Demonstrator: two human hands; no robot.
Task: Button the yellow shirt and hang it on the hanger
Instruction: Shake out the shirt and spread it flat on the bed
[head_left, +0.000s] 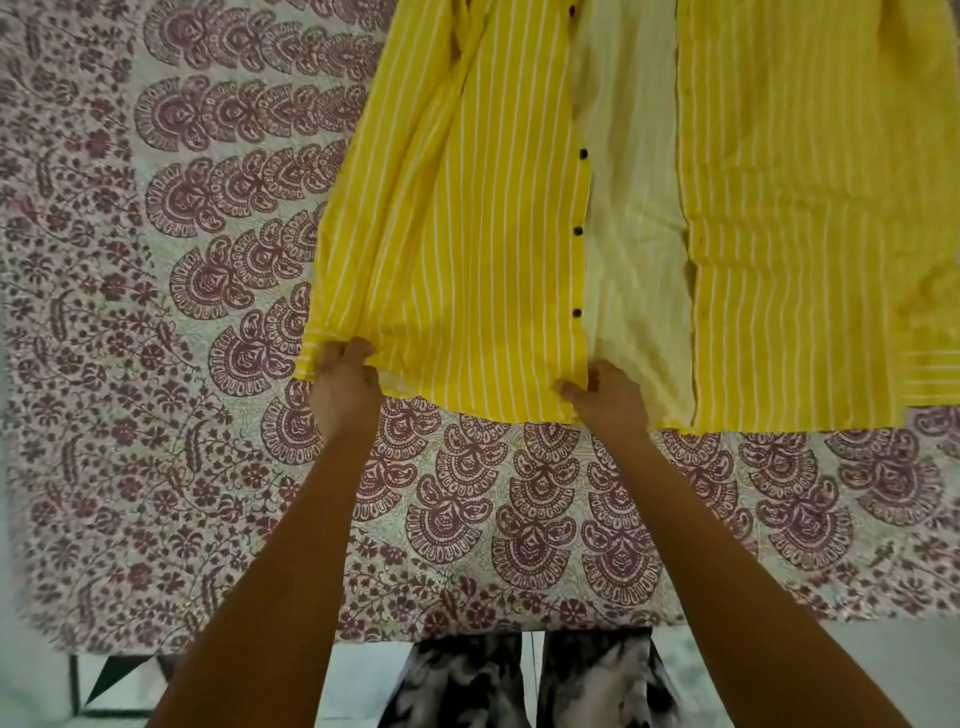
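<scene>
The yellow shirt (519, 234) lay spread open and face up on the patterned bedspread (208, 312), its hem toward the person and its collar end running out of view at the top. The left hand (345, 387) was closed on the shirt's hem corner beside the sleeve cuff, fingers curled into the cloth. The right hand (605, 397) pinched the hem at the foot of the button edge, thumb and fingers narrow on the fabric. Dark buttons (577, 229) ran up that edge; the other front panel (805, 234) lay well apart from it, across a strip of pale inner cloth (634, 234). Nothing was fastened yet, and no hanger was in view.

The shirt looked thin, light and limp, likely to crease and slide on the bedspread rather than hold a shape. It would probably handle best taken by its stitched edges, the hem and the two front bands, which are firmer than the open cloth. To button it, the far panel should be drawn across to the button edge, each button gripped right at its base.
</scene>
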